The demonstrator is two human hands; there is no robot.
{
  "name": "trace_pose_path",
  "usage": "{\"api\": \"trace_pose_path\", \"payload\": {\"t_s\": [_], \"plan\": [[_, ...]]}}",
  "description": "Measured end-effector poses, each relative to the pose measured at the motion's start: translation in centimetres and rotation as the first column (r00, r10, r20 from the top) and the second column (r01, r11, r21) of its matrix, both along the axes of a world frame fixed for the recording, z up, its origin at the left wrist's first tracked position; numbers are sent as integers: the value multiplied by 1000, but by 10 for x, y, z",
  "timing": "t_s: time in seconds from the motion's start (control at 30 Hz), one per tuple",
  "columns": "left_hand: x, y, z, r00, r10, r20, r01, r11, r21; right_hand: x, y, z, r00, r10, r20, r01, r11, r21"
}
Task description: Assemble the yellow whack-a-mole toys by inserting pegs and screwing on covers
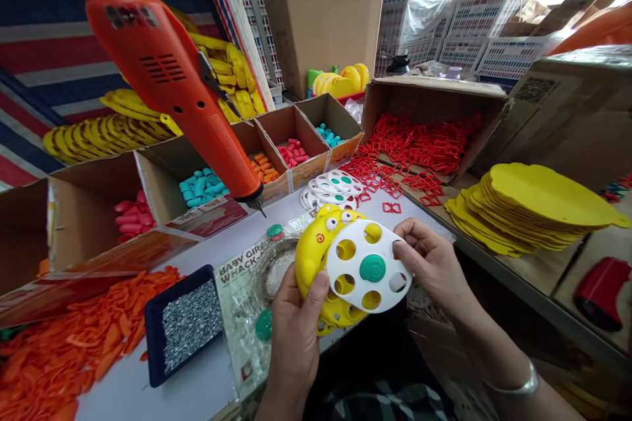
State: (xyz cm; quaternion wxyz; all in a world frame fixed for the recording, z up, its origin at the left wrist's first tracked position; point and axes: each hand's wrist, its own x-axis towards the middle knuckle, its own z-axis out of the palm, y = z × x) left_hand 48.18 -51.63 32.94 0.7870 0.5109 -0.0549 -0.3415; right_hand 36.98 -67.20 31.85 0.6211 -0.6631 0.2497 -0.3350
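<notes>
My left hand is closed around the left side of a yellow plastic toy shell with a cartoon face, its thumb resting at the front edge. Against the shell's front lies a white plate with several round holes and a green knob in its middle. With thumb and fingers, my right hand pinches the right edge of that white plate. Yellow shows through most of the holes. Above and left, an orange electric screwdriver hangs with its bit pointing down, apart from both hands.
A dark tray of screws and loose orange pieces lie at left. Cardboard bins hold coloured pegs. More white plates lie behind my hands. Red frames spill from a box. Yellow plates are stacked at right.
</notes>
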Motion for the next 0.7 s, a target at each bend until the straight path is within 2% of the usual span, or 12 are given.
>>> {"api": "trace_pose_path", "payload": {"t_s": [0.1, 0.13, 0.27, 0.33, 0.53, 0.7], "plan": [[-1, 1, -1, 999, -38, 0, 38, 999, 5, -6, 0, 3, 994, -99, 49, 99, 995, 1], [-1, 2, -1, 999, -50, 0, 50, 999, 9, -8, -1, 7, 995, -92, 44, 93, 996, -18], [-3, 4, 0, 995, -94, 27, 93, 995, 30, -9, -4, 23, 985, 142, -95, -153, 980, -127], [-4, 6, 0, 991, -119, 54, 118, 993, 32, -7, -3, 28, 965, 209, -155, -233, 959, -158], [-8, 11, -2, 987, -132, 88, 132, 991, 15, -4, -4, 27, 935, 241, -262, -299, 930, -212], [-7, 13, 0, 966, -146, 212, 143, 989, 29, -6, -3, 29, 945, 220, -241, -290, 905, -313]]}}
